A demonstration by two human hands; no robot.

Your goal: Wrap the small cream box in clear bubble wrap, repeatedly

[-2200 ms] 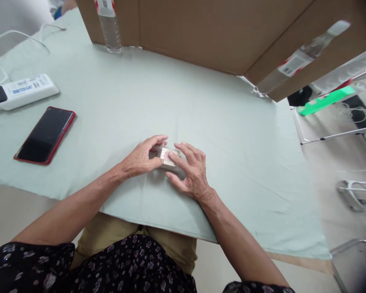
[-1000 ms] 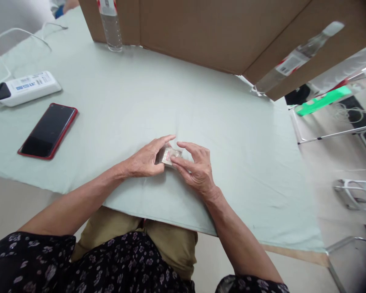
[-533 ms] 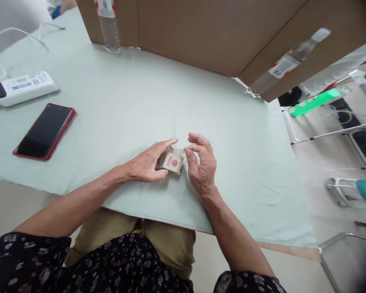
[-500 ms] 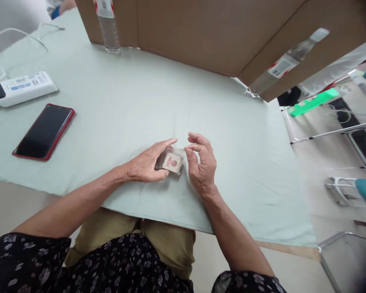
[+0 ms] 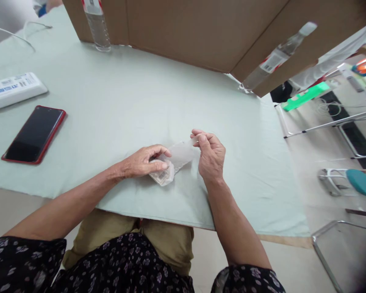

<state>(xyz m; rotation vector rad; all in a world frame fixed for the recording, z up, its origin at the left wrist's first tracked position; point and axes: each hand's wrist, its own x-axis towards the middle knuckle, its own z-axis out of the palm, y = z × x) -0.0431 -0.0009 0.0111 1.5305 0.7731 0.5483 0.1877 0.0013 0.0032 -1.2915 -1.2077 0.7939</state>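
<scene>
My left hand (image 5: 139, 162) holds a small boxy packet (image 5: 162, 176) near the table's front edge, thumb on top and fingers curled behind it. Whitish see-through plastic covers the packet, and whatever print it bears is blurred. From there a strip of clear plastic film (image 5: 182, 154) stretches up and to the right. Its far end is pinched between the thumb and fingers of my right hand (image 5: 212, 158), which is raised slightly above the cloth.
A red-cased phone (image 5: 34, 134) and a white device (image 5: 16, 90) lie at left on the pale green tablecloth (image 5: 140, 101). Water bottles (image 5: 100, 34) stand against a cardboard panel (image 5: 183, 32) at the back. Right of the table is a teal-seated stool (image 5: 361, 182).
My right hand has moved right, drawing the plastic film out into a long strip. The packet has turned in my left hand, so its red-printed face no longer shows. The view has shifted slightly.
</scene>
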